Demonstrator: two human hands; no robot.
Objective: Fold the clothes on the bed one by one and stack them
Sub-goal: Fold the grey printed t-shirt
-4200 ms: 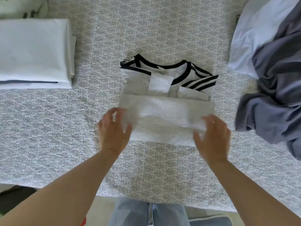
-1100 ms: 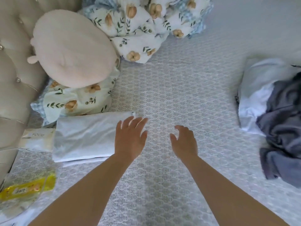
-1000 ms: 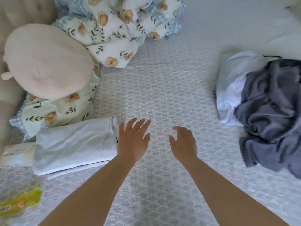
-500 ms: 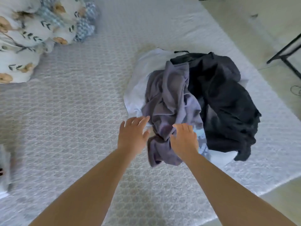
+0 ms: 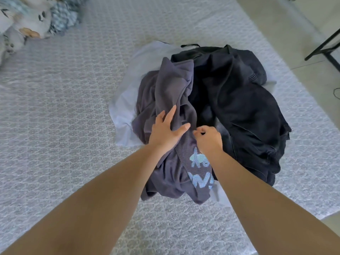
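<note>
crumpled purple-grey knit garment [image 5: 173,92] atop pile: left hand [image 5: 166,131] grips a fold, right hand [image 5: 208,139] pinches fabric beside it.

A home bedroom is shown: a bed [image 5: 77,92] covered by a patterned quilt, floral bedding [image 5: 27,19] bunched at its far left corner, unfolded clothes [image 5: 211,107] heaped near its right edge.
</note>
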